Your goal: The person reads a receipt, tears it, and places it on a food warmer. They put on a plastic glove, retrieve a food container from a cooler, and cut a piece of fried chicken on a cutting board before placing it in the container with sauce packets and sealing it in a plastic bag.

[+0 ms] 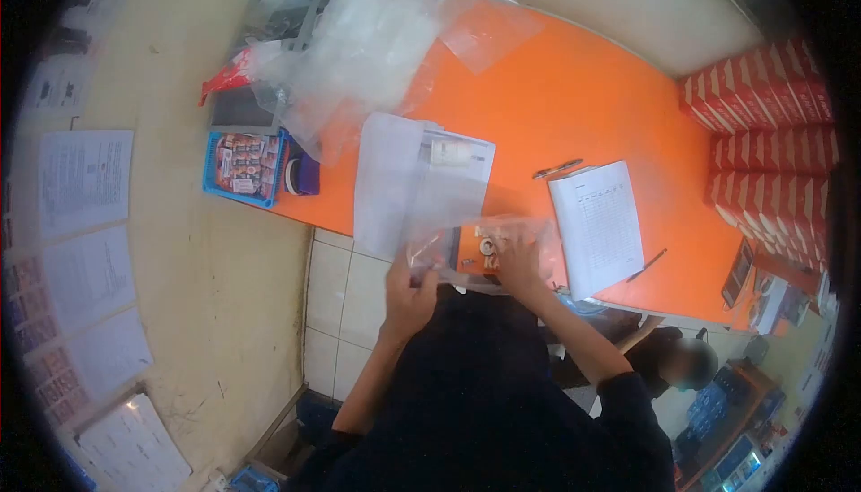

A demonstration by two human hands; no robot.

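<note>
A clear plastic bag with an orange printed packet in it lies at the front edge of the orange table. My left hand grips the bag's left side, its fingers bent round the plastic. On the packet's right part rests my right hand, with its fingers spread over the bag. Beyond the bag are papers with a small white roll or container on them. To the right of my right hand lies a printed list, with a pen by its top edge.
Clear plastic bags cover the table's back left. A blue basket of small packets stands at the left edge. Red and white boxes are stacked at the right. Another person is at the lower right.
</note>
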